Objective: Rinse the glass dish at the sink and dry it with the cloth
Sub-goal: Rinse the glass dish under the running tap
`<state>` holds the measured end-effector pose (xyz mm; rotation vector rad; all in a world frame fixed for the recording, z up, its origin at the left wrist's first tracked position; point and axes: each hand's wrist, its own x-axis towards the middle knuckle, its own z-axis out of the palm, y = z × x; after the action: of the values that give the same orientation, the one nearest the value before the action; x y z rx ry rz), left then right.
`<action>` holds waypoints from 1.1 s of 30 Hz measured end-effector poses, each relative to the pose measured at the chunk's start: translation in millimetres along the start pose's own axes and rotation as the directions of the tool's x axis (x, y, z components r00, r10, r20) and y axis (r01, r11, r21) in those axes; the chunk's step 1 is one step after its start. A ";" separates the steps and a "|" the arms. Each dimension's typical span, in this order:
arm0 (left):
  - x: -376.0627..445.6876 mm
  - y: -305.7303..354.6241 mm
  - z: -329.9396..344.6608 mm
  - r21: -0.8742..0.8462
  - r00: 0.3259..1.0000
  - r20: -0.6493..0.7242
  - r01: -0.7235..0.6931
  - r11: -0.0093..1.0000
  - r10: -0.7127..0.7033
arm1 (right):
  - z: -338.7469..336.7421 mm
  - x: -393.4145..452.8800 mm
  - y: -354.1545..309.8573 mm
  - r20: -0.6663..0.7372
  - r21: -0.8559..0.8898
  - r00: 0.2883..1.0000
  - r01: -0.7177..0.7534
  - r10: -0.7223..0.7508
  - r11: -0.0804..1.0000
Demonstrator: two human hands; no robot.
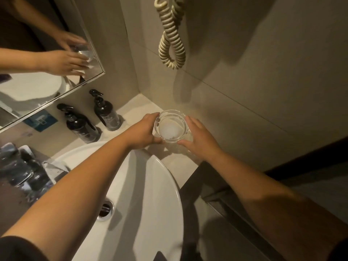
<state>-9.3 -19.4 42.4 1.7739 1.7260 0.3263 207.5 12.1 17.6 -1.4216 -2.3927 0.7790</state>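
Nearest the camera, two bare forearms are extended forward over a white sink (165, 185), whose metal drain (106, 207) is visible low in the bowl. A faucet (20, 166) is partly seen at the left edge, blurred.

Beyond the sink rim, on the pale tabletop (135, 104) in the corner of the walls, a round glass dish (171, 126) is located. It is clear, with notches in its thick rim and a whitish patch at its base. The dish is gripped by the left hand (142, 131), with fingers curled against its left wall and the thumb below its near edge. The right hand (198, 137) is placed at the right side of the dish, fingers extended and loosely together, the thumb pointed toward the near rim; whether firm contact is made cannot be told. Whether the dish is resting on the tabletop or raised just above it cannot be told.

To the left, near the wall, two dark pump bottles (107, 112) are standing upright beside each other. Above them, a mirror (37, 72) is mounted, in which both hands are reflected. Higher on the far wall, a coiled cream cord (172, 40) is hung.
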 end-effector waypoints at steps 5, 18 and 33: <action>-36.4 9.7 -7.3 -0.075 0.998 -0.053 0.016 0.997 -0.020 | -17.7 -19.8 -24.4 0.028 -0.006 0.999 0.047 -0.047 0.999; -164.0 10.2 25.2 -0.396 0.947 -0.176 0.183 0.900 -0.269 | 5.4 -51.8 -69.6 0.299 -0.019 0.913 0.295 -0.276 0.955; -262.7 15.2 103.1 -0.974 0.539 -0.225 -0.098 0.205 -0.812 | 68.4 -68.1 -122.0 0.547 0.185 0.577 0.624 -0.607 0.759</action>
<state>34.3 -298.5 37.5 0.1101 1.7287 1.6449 119.4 -115.2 33.5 -0.2258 -3.0535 1.0724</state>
